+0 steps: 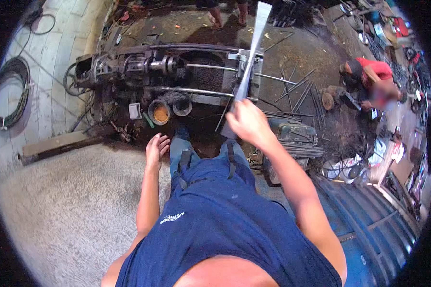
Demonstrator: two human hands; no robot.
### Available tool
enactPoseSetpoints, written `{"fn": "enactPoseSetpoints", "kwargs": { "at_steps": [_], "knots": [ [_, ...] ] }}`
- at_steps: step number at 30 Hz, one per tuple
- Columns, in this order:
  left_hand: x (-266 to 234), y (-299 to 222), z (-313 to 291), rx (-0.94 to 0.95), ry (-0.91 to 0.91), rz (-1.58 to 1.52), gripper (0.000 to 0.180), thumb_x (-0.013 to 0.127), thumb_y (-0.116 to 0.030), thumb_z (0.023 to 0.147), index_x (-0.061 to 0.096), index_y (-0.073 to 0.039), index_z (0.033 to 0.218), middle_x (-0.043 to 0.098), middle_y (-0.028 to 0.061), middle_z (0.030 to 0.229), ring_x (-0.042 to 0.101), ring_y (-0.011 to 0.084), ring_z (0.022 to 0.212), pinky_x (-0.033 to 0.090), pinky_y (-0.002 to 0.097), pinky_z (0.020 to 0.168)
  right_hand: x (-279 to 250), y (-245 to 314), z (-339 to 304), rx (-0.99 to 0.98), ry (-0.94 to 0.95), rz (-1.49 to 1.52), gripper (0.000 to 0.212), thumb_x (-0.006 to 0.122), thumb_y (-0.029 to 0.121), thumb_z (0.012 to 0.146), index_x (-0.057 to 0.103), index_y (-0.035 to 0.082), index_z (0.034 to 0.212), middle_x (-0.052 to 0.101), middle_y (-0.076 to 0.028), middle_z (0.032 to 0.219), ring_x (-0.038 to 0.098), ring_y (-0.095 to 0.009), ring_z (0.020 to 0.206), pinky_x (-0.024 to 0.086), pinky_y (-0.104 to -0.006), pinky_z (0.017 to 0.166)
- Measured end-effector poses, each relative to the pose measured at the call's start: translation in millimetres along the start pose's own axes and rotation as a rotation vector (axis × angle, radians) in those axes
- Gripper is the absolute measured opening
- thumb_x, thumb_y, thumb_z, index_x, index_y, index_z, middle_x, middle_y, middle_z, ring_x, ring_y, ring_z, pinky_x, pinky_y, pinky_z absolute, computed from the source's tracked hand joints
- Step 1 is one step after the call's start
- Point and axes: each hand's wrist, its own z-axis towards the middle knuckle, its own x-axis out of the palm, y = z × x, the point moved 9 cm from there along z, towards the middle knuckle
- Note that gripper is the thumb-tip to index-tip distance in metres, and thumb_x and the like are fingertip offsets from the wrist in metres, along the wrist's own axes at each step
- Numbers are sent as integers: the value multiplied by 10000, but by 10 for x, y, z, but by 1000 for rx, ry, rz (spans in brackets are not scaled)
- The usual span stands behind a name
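One loose, empty left hand (156, 147) hangs before the machine (129, 66), while the right hand (246, 123) grips a long metal strip (255, 43) slanting across the machine's right end, seemingly mid-handling, calling for steady control next.

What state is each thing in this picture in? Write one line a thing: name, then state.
Flat metal bar: gripped, its bright length pointing away from the person.
Right hand: closed around the flat metal bar.
Left hand: fingers loosely curled, holding nothing visible.
Round container: open-topped, with orange-brown contents.
Black coil: wound in loops.
Thin metal rods: strewn loosely, some crossing.
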Motion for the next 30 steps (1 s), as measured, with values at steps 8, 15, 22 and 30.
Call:
{"fn": "enactPoseSetpoints", "kwargs": {
  "at_steps": [8, 15, 22, 30],
  "knots": [
    [-689, -243, -84, 167, -124, -201, 519, 510, -352, 940, 413, -7, 1315, 542, 162, 1245, 566, 259, 1104, 475, 366, 882, -1067, -195, 2379, -7, -196, 377, 224, 613, 206, 837, 675, 42, 976, 667, -62, 955, 629, -145, 881, 477, -268, 798],
    [-369, -359, 75, 211, -34, -197, 524, 485, -351, 955, 392, 6, 1327, 529, 166, 1257, 561, 266, 1114, 463, 374, 910, -2149, 285, 1697, 174, -305, 659, 236, 619, 238, 861, 602, 59, 1012, 615, -65, 1005, 565, -191, 966, 450, -340, 813],
    [37, -597, 248, 217, 56, -169, 472, 480, -343, 958, 446, 8, 1272, 593, 126, 1134, 596, 216, 1009, 476, 344, 857, -2286, -17, 1058, 93, -309, 473, 300, 590, 256, 912, 613, 46, 1125, 649, -21, 1034, 614, -119, 948, 472, -264, 790],
    [351, -811, 272, 338, 42, 74, 422, 503, -291, 959, 485, 24, 1239, 623, 116, 1084, 632, 185, 916, 495, 293, 785, -1867, -526, 122, 258, -291, 156, 401, 628, 325, 854, 627, -3, 1085, 670, -131, 1018, 629, -218, 958, 463, -319, 882]
  ]
}}
